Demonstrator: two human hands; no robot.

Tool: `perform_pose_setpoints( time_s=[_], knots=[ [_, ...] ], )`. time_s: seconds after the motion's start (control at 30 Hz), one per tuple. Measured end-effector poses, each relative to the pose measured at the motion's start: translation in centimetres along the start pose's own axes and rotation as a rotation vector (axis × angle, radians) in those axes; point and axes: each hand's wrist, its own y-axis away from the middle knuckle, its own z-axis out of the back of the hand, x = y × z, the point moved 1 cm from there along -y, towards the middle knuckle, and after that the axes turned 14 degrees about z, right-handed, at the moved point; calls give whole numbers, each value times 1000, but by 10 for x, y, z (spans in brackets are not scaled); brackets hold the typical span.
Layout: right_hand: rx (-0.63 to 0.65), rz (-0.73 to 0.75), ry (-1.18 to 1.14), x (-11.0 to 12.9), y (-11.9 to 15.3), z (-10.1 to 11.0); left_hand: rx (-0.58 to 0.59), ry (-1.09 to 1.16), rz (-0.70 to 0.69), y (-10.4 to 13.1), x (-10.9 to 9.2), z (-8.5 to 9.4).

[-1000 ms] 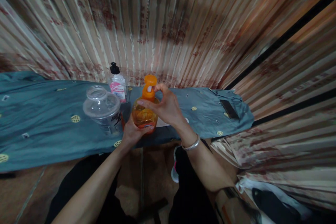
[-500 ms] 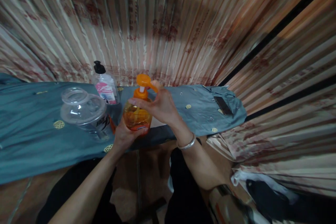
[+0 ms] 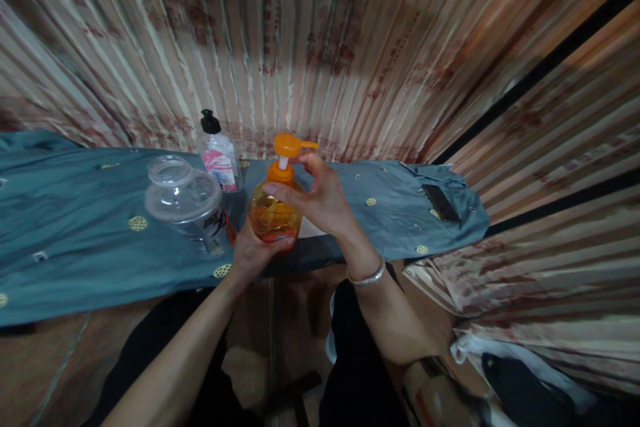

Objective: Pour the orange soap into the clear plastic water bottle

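Swung round since the earlier frame, the orange pump head (image 3: 287, 145) points its spout right; its amber bottle (image 3: 274, 210) is by the teal cloth's (image 3: 90, 233) near edge, left hand (image 3: 254, 250) gripping low, right hand (image 3: 325, 200) curled at the neck, its grip unclear

There, your left hand (image 3: 253, 250) covers part of the amber bottle (image 3: 275, 217), its label too blurred to read! Some fingers of your right hand (image 3: 325, 197) are hidden; the white sheet (image 3: 313, 228) is partly covered, 1 shoe (image 3: 331, 345) mostly behind your trouser leg (image 3: 357, 360), the blue cloth (image 3: 90, 213) cut off left.
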Motion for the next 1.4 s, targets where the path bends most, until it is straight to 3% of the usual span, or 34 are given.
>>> perform_pose_setpoints(
  time_s=[0.1,0.3,0.37,0.53,0.63,0.97,1.17,1.4],
  knots=[
    [-24,-44,-37,2,0,-1,0,1,10,0,2,0],
    [186,38,-215,4,-7,10,35,38,8,3,1,-2],
    [202,58,-244,6,-8,12,39,45,11,3,1,-2],
    [35,-30,-108,12,-5,7,35,54,15,4,0,-2],
    [37,-55,-107,13,-4,5,38,65,17,6,-2,-3],
    [43,21,-349,29,-4,18,35,88,27,7,-2,-5],
    [-87,97,-247,40,1,27,62,93,9,6,0,-5],
    [-190,157,-245,33,1,34,80,74,-3,3,6,-7]
  ],
)
